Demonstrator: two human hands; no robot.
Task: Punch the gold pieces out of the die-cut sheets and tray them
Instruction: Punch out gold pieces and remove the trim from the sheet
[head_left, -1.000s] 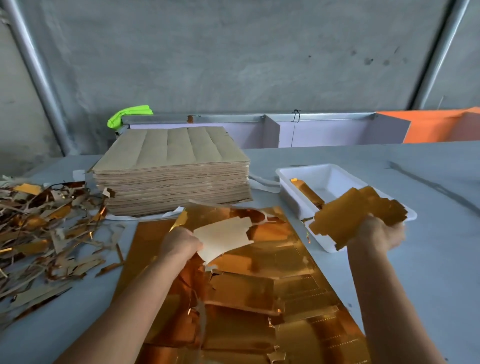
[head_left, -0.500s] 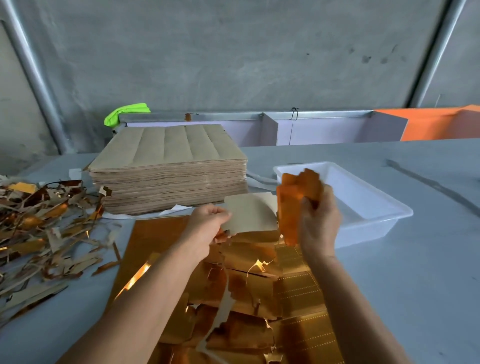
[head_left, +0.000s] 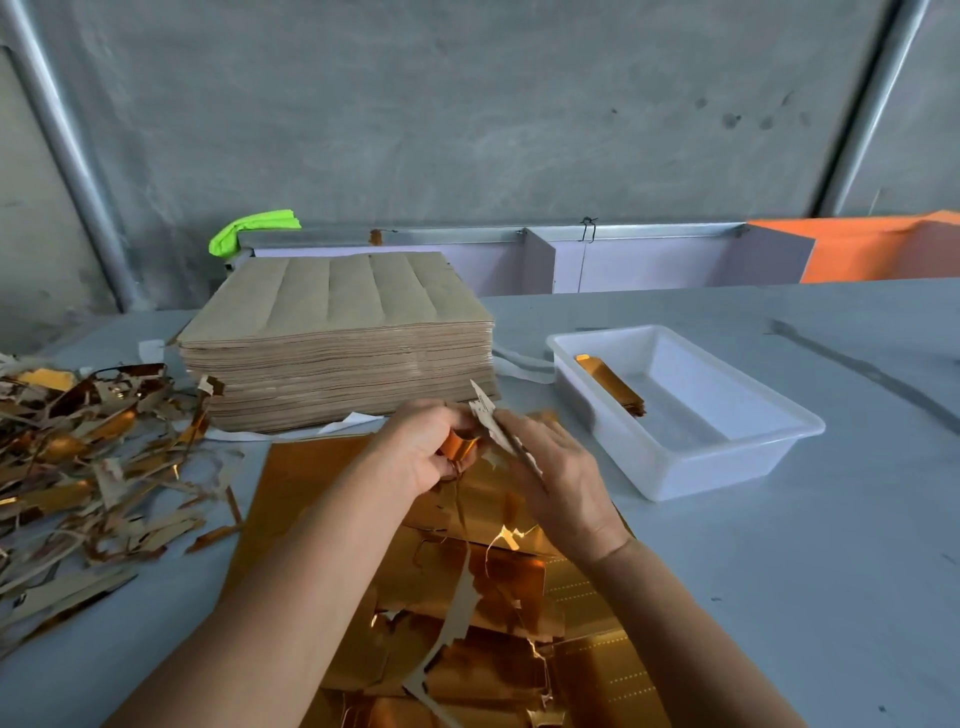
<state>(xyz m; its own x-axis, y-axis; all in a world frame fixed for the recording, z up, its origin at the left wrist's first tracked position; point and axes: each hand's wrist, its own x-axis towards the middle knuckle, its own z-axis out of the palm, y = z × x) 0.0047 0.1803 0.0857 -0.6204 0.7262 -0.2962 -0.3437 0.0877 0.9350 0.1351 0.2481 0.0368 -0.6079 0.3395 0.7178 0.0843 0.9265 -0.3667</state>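
Observation:
Both hands meet above the far end of the gold die-cut sheet (head_left: 311, 483), which lies torn and partly punched on the table. My left hand (head_left: 415, 457) pinches a curled gold strip (head_left: 460, 446). My right hand (head_left: 563, 480) holds a thin stack of punched pieces (head_left: 496, 423) edge-on, their pale backs showing, and this stack touches the left fingers. The white tray (head_left: 701, 470) stands to the right with a small pile of gold pieces (head_left: 612, 385) along its left wall.
A thick stack of brown-backed sheets (head_left: 337, 338) stands just behind my hands. Gold and brown offcut scraps (head_left: 88, 457) are heaped at the left. A green cloth (head_left: 254, 228) and an orange panel (head_left: 883, 244) lie beyond the table's far edge.
My right hand came back from over the tray with its gold pieces and joined the left hand. The left hand rose from the sheet and now pinches a curled gold strip.

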